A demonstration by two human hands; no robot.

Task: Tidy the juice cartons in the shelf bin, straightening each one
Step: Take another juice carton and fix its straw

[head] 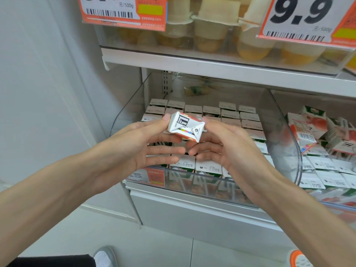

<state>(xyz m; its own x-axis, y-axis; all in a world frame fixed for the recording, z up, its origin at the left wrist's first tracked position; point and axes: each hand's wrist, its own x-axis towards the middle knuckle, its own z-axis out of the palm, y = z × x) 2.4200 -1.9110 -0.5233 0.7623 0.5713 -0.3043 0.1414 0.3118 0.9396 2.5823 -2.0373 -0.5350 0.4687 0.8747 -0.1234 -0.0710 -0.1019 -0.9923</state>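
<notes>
A small white juice carton, its folded bottom facing me, is held tilted above the clear shelf bin. My left hand pinches its left side between thumb and forefinger. My right hand holds its right side, thumb on top and fingers underneath. Below, several upright cartons stand in neat rows inside the bin, their white tops showing.
A second clear bin to the right holds jumbled cartons, some lying on their sides. The shelf above carries fruit cups and orange price tags. A white wall panel lies to the left, tiled floor below.
</notes>
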